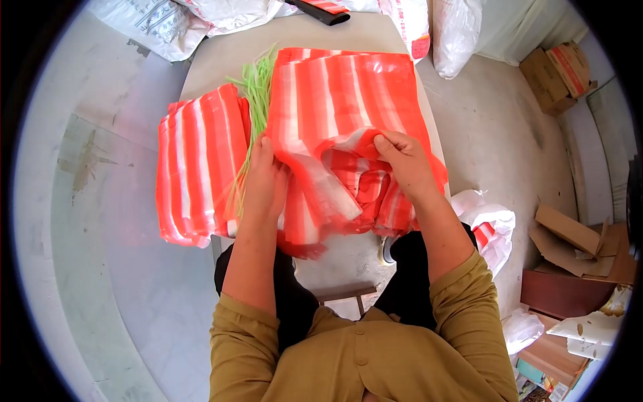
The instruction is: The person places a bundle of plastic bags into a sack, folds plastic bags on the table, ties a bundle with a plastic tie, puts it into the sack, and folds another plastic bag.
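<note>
A large stack of red-and-white striped plastic bags (335, 90) lies on the table in front of me. My right hand (408, 164) is closed, thumb and fingers pinching the raised edge of the top bag. On the left edge of the same bag sits my left hand (266, 181), its fingers closed on the plastic and partly hidden by it. Between the hands the bag's near end bulges up and gapes, with crumpled striped layers showing inside. Green plastic strips (258, 84) lie along the stack's left side, some running under my left wrist.
A smaller folded striped bundle (201, 164) lies to the left, overhanging the table (231, 47). White sacks (157, 30) stand beyond the far edge. On the floor at right are an open white bag (489, 224), cardboard boxes (552, 74) and an opened carton (569, 241).
</note>
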`<state>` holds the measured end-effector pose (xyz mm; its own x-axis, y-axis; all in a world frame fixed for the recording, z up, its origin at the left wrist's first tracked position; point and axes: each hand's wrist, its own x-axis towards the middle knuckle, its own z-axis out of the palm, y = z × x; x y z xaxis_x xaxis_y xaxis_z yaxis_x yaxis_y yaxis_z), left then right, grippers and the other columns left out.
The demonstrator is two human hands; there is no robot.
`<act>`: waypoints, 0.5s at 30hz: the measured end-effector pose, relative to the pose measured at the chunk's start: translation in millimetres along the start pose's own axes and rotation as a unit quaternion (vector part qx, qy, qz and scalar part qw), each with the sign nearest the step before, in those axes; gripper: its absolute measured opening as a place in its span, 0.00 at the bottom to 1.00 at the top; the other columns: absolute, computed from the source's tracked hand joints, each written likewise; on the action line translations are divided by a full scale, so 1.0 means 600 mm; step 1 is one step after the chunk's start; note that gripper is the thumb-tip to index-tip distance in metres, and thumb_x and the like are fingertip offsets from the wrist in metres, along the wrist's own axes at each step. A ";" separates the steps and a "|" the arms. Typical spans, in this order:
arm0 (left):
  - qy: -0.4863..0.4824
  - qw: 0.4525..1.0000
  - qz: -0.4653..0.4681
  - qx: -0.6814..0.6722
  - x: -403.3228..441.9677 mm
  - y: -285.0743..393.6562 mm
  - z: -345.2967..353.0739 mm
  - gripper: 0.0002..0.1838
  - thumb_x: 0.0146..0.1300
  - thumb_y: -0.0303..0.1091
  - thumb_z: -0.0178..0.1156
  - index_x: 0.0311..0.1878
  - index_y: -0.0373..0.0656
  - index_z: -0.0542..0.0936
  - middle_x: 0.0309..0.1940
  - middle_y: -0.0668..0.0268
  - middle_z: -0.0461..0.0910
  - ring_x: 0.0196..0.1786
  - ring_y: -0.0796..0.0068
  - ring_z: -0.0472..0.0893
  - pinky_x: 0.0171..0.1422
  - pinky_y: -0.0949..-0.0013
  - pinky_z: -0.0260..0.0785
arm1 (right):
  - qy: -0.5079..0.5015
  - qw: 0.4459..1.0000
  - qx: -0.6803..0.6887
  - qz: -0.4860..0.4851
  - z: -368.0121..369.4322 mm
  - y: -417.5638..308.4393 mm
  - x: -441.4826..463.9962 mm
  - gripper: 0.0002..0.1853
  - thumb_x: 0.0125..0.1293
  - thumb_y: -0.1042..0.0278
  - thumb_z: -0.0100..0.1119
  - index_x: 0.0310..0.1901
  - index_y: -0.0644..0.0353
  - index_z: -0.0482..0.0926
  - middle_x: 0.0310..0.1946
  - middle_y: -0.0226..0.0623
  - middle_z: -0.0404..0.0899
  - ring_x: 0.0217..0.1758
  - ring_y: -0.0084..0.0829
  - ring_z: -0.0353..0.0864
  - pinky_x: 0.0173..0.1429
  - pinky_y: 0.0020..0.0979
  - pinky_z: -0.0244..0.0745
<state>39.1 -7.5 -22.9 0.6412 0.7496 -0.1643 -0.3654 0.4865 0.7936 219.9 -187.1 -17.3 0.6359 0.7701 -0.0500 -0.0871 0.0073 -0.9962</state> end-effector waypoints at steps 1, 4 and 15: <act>-0.009 1.000 -0.002 -0.011 0.010 -0.005 -0.006 0.31 0.83 0.51 0.49 0.78 0.40 0.62 0.76 0.57 0.67 0.75 0.60 0.69 0.82 0.56 0.58 | -0.003 1.000 -0.002 0.000 0.000 -0.001 -0.001 0.18 0.78 0.59 0.58 0.55 0.65 0.86 0.45 0.29 0.87 0.48 0.20 0.82 0.55 0.28 0.77; -0.017 0.999 -0.024 -0.044 0.029 -0.012 -0.022 0.32 0.82 0.52 0.50 0.78 0.40 0.62 0.77 0.57 0.66 0.76 0.60 0.68 0.82 0.55 0.58 | -0.015 1.000 -0.012 0.005 -0.002 0.001 0.000 0.18 0.78 0.60 0.58 0.55 0.66 0.86 0.46 0.30 0.87 0.49 0.21 0.82 0.56 0.28 0.77; 0.066 0.992 -0.065 0.089 -0.017 0.019 -0.007 0.39 0.73 0.36 0.65 0.81 0.40 0.58 0.69 0.56 0.71 0.66 0.65 0.75 0.70 0.60 0.70 | -0.031 0.997 -0.072 -0.003 -0.004 0.005 0.000 0.16 0.76 0.61 0.60 0.52 0.66 0.86 0.42 0.33 0.86 0.45 0.23 0.83 0.53 0.30 0.77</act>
<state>25.6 -7.8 -14.6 0.5768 0.7436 -0.3383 -0.1526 0.5049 0.8496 221.5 -188.4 -20.3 0.5875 0.8080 -0.0447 0.0294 -0.0765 -0.9966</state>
